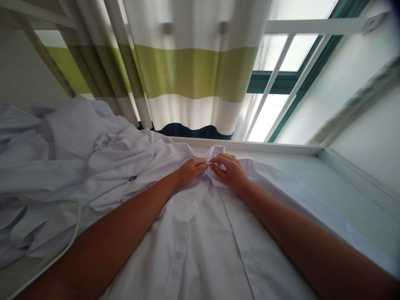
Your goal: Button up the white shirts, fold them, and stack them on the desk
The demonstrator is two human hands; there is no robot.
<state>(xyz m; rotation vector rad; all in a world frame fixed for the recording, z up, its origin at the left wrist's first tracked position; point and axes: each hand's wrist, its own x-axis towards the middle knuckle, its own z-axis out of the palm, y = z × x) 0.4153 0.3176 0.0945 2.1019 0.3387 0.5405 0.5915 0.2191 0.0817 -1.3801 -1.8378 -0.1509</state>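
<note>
A white button-up shirt [206, 241] lies spread in front of me, its buttoned strip running up the middle toward my hands. My left hand [191, 170] pinches the shirt's cloth near the collar end. Right beside it, my right hand [229, 170] grips the same spot between thumb and fingers. The fingertips of both hands almost meet there. Whether a button sits between them is too small to tell. Lower on the strip, a button [178, 255] shows on the cloth.
A heap of crumpled white clothes [71, 146] fills the left side. A pale cable [78, 216] loops at lower left. Beyond the white board's raised rim [265, 146] stand white rails [281, 71] and a striped curtain [196, 71]. A wall [371, 137] is at right.
</note>
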